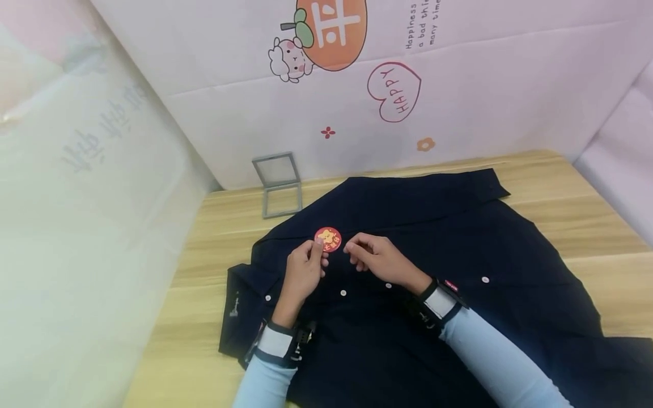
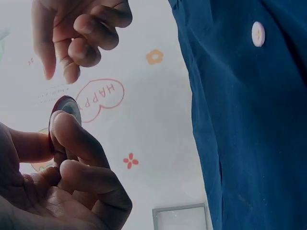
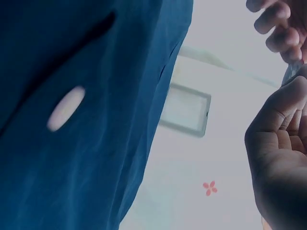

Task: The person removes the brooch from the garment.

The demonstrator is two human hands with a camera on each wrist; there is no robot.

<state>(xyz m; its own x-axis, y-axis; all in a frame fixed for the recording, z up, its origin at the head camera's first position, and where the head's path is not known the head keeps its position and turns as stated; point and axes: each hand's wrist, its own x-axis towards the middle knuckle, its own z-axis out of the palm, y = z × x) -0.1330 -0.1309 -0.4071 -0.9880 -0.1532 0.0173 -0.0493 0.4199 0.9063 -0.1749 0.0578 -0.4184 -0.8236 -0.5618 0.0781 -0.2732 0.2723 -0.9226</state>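
A round red badge (image 1: pixel 332 235) with a yellow cartoon figure faces up in the head view. My left hand (image 1: pixel 304 271) pinches its lower edge between thumb and fingers. Seen from the left wrist, the badge (image 2: pixel 67 103) is nearly edge-on, its grey metal back toward the fingers. My right hand (image 1: pixel 380 258) hovers just right of the badge, fingers loosely bent, thumb and forefinger a little apart in the left wrist view. Beneath both hands spreads a dark navy shirt (image 1: pixel 439 226) with small white buttons, one button (image 2: pixel 258 34) close by.
A grey hinged frame case (image 1: pixel 282 215) with clear panes stands open behind the shirt, on the left. The wooden tabletop (image 1: pixel 204 249) shows around the cloth. A white printed sheet (image 1: pixel 229 124) rises at the back, with another pale wall (image 1: pixel 87 238) along the left.
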